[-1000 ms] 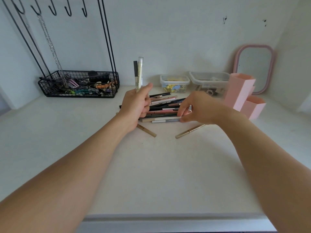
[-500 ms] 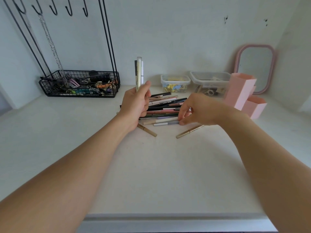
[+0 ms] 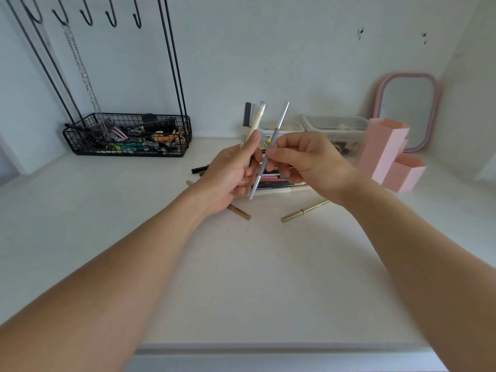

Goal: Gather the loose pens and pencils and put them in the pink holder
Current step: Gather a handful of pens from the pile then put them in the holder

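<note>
My left hand (image 3: pixel 230 175) grips a small upright bundle of pens (image 3: pixel 253 118), one black-capped and one pale. My right hand (image 3: pixel 306 159) pinches a slim silver-grey pen (image 3: pixel 280 122) that leans steeply, its lower end touching the fingers of my left hand. Behind and under both hands lies the pile of loose pens and pencils (image 3: pixel 273 183) on the white table, mostly hidden. Two gold pens lie apart in front, one (image 3: pixel 239 210) under my left wrist and one (image 3: pixel 304 210) near my right wrist. The pink holder (image 3: pixel 386 154) stands at the right.
A black wire basket (image 3: pixel 126 135) of small items sits at the back left under a hook rack. Two clear plastic boxes (image 3: pixel 335 127) stand against the back wall. A pink-framed mirror (image 3: pixel 408 111) leans behind the holder. The table's front edge (image 3: pixel 268 347) runs below my forearms.
My right hand has lifted a silver-grey pen off the pile and brought it up beside the bundle in my left hand. My left hand stayed about where it was.
</note>
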`<state>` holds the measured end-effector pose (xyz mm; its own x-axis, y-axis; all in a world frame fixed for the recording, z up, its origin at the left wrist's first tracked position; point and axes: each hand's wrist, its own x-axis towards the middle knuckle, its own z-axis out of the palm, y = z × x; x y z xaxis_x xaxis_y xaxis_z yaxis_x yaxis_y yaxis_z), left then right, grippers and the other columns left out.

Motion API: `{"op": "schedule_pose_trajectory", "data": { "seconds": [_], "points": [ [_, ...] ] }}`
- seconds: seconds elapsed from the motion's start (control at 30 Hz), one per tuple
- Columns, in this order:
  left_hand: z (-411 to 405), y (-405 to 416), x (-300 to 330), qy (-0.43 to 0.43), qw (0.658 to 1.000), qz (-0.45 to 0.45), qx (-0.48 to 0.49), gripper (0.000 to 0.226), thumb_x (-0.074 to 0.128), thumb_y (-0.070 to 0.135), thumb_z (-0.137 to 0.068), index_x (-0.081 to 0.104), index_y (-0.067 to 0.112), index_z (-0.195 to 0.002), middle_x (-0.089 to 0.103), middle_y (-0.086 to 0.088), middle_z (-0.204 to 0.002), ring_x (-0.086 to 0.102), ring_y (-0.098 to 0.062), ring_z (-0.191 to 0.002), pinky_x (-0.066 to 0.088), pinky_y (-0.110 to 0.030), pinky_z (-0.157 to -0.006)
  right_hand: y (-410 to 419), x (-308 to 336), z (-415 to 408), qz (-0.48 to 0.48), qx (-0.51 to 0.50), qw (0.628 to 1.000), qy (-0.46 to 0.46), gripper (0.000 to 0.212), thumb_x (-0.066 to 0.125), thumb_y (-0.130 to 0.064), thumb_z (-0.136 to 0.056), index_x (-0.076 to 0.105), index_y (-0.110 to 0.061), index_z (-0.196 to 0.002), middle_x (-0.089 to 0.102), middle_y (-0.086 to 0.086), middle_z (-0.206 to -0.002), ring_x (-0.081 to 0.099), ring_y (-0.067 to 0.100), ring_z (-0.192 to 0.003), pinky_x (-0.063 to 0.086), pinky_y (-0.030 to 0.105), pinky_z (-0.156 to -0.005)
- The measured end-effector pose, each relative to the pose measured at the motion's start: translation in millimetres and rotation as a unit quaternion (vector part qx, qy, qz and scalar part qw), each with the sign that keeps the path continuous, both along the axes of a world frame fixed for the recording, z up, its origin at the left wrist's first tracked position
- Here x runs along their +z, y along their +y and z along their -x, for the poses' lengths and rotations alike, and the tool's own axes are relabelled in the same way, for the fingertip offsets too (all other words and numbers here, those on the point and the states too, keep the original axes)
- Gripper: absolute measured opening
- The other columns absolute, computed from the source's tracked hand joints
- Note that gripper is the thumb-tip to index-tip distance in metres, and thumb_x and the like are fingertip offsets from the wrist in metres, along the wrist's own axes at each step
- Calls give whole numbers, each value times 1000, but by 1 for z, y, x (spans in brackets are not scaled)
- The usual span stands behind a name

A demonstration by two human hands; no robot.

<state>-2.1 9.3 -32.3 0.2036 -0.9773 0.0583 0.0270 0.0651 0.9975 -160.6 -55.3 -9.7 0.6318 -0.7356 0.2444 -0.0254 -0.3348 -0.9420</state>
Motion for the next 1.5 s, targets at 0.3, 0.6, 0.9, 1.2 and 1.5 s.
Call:
{"op": "schedule_pose_trajectory", "data": {
  "seconds": [0.3, 0.6, 0.9, 1.2, 1.5],
  "points": [
    [4, 3, -3, -74, 996, 2, -54, 45, 70, 59, -65, 58, 20, -84, 54, 5, -57, 36, -4, -42, 22, -17, -40, 2, -5, -3, -19, -12, 998, -60, 9, 66, -7, -92, 71, 0, -92, 62, 2, -59, 47, 25, -57, 39, 18, -45],
    [3, 3, -5, -108, 992, 15, -70, 31, 73, 50, -74, 63, 22, -81, 47, 7, -52, 41, -6, -48, 26, -21, -47, 2, -5, -1, -36, 16, 997, -64, 10, 70, -8, -89, 72, 1, -91, 60, 12, -68, 41, 13, -49, 25, 24, -49],
    [1, 1, -4, -87, 995, 17, -39, 52, 52, 60, -93, 54, 10, -82, 40, 6, -52, 48, -13, -43, 24, -17, -37, -6, -5, 2, -30, -38, 999, -21, 16, 71, -17, -90, 73, -2, -94, 58, 6, -71, 36, 14, -52, 30, 22, -46],
    [-14, -4, 0, 53, 992, 38, 110, 49, 63, 50, -96, 35, 23, -66, 31, 7, -52, 23, -10, -46, 17, -21, -39, -15, 2, 22, 262, -53, 928, 259, 2, 80, -8, -78, 78, -9, -79, 65, -10, -66, 53, -10, -51, 37, 3, -51],
    [-16, -5, -2, 56, 988, 33, 141, 50, 65, 50, -94, 40, 22, -62, 34, 6, -52, 28, -11, -46, 18, -22, -40, -24, -11, 17, 295, -35, 888, 352, 13, 83, -19, -78, 79, -20, -89, 68, -2, -78, 51, 3, -59, 38, 5, -55]
  ]
}}
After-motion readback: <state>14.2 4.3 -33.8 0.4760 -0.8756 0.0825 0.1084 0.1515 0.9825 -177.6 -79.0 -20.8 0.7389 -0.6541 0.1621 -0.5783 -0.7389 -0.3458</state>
